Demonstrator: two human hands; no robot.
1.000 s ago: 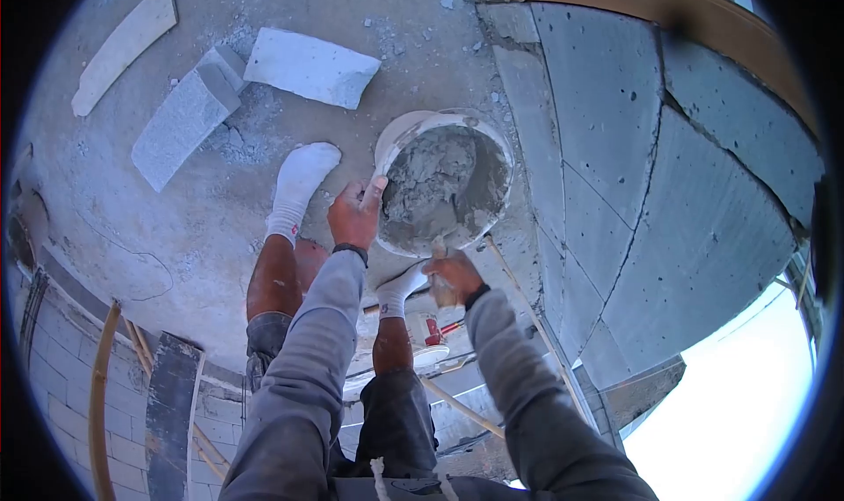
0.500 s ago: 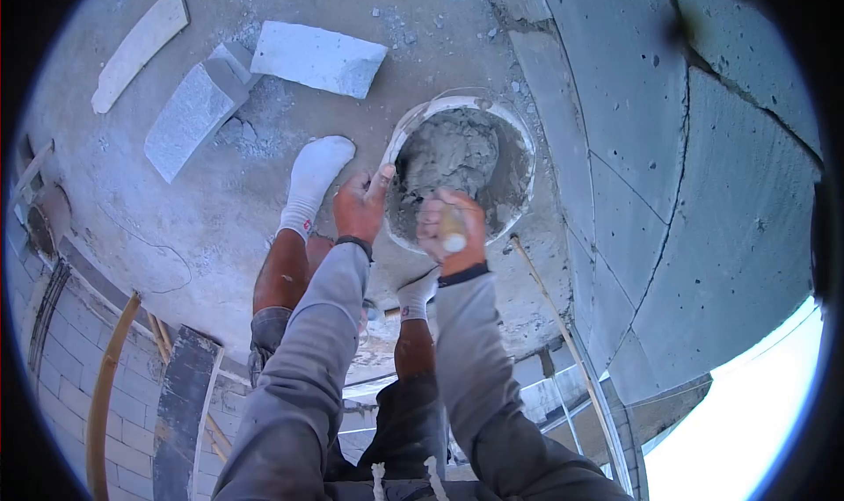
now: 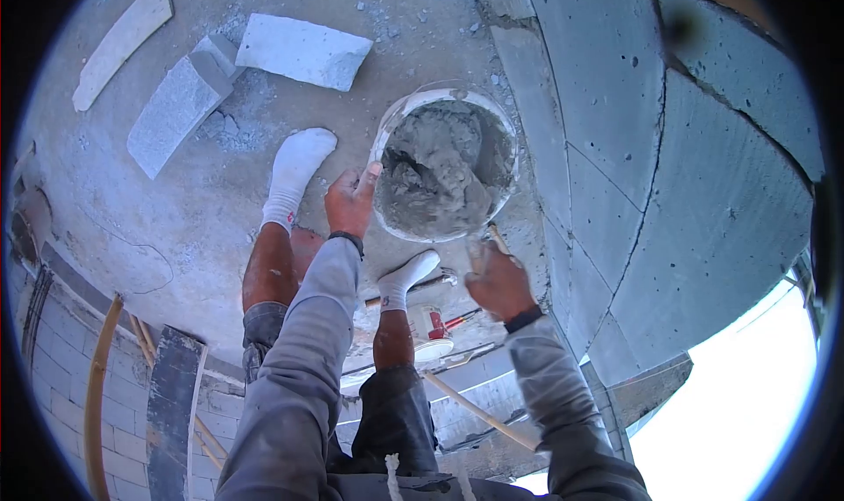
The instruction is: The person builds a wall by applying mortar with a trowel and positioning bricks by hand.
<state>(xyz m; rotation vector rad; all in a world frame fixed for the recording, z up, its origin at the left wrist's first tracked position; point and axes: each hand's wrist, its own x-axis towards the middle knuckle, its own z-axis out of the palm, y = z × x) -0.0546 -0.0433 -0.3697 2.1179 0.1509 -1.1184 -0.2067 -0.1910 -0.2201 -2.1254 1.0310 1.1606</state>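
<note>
A white bucket (image 3: 383, 146) full of wet grey mortar (image 3: 440, 171) stands on the concrete slab in front of me. My left hand (image 3: 352, 200) grips the bucket's near left rim, thumb over the edge. My right hand (image 3: 497, 281) is just outside the bucket's near right side, closed round the pale handle of a tool (image 3: 478, 253); its working end is hidden. My two feet in white socks (image 3: 294, 174) stand to the left of and below the bucket.
A curved wall of grey concrete blocks (image 3: 615, 149) rises on the right. Cut stone blocks (image 3: 303, 51) (image 3: 171, 114) and a pale board (image 3: 119, 44) lie on the slab at upper left. A red-and-white object (image 3: 431, 323) sits near the slab edge, with a drop below.
My right hand, which was over the mortar with the tool half a second ago, has drawn back out to the bucket's near right. My left hand has stayed on the rim.
</note>
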